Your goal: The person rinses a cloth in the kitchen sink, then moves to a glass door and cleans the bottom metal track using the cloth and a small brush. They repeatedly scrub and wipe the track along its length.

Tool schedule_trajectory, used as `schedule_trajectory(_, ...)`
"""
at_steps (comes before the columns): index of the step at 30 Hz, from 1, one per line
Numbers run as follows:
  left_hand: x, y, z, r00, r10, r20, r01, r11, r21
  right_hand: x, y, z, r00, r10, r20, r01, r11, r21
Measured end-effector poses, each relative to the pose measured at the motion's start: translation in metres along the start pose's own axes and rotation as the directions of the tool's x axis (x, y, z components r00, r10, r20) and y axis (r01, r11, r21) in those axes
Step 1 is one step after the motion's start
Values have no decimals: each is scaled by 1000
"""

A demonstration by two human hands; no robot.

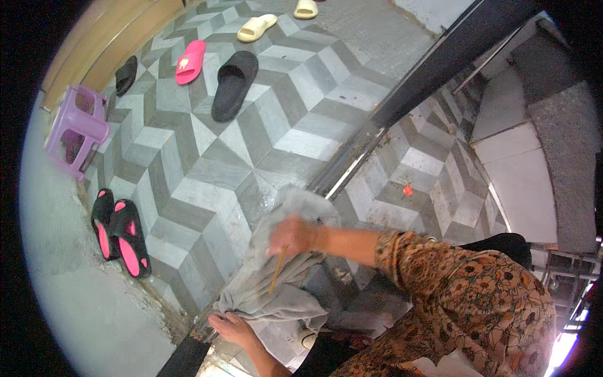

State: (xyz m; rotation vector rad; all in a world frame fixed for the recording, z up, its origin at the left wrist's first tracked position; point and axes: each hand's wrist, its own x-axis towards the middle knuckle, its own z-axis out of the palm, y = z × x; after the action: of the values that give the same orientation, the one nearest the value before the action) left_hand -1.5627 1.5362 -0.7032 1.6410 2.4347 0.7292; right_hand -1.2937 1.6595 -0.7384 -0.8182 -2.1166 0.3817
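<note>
A grey cloth (275, 287) lies bunched along the floor track (346, 176) of a doorway. My right hand (294, 235), blurred, is over the upper part of the cloth. A thin yellowish stick (278, 271) sticks out of its closed fingers and slants down over the cloth. At the lower end of the track, my left hand (232, 327) rests against the gathered end of the cloth. Its fingers lie close together; whether they pinch the fabric is hidden.
Black-and-pink slippers (129, 242) stand by the left wall. A purple plastic stool (80, 127) is farther up. Across the patterned tile floor lie a black slipper (234, 87), a pink slide (191, 62) and cream slides (256, 28). A dark door frame (428, 66) slants up right; an orange-red scrap (408, 190) lies beyond it.
</note>
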Motion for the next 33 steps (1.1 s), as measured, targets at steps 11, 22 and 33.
schedule_trajectory(11, 14, 139, 59, 680, 510, 527, -358, 858, -369, -45, 154, -193, 923, 267, 279, -29, 768, -640)
schedule_trajectory(22, 50, 92, 89, 913, 127, 387, 91, 862, -499, -12, 159, -167, 616, 786, -49, -771, 588, -243)
schedule_trajectory(33, 21, -56, -7, 920, -387, -61, 389, 883, 262, 35, -40, 51, 839, 542, -47, -495, 796, 347)
